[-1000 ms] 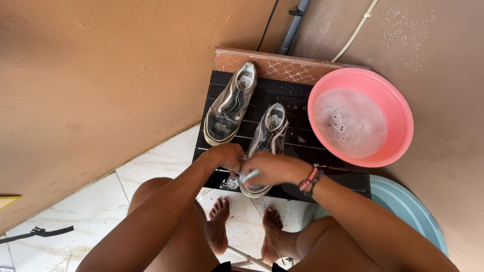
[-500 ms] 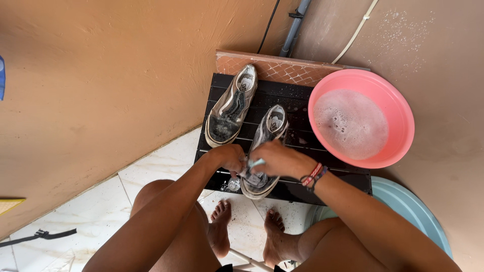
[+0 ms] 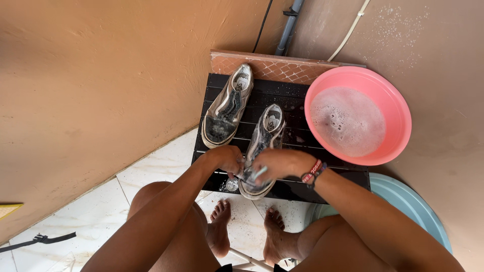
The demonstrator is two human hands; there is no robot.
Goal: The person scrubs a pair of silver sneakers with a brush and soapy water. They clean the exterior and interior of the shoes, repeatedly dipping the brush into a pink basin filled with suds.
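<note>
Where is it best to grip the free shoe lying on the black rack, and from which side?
Grip the free shoe at its heel collar, from the far end by the wall: the opening faces up there, and the toe, likely wet, points toward the person.

Both arms reach forward and down, with the elbows bent. The left hand (image 3: 228,159) is closed in a tight grip. The right hand (image 3: 279,164) is also curled, its wrist bent inward, close beside the left.
</note>
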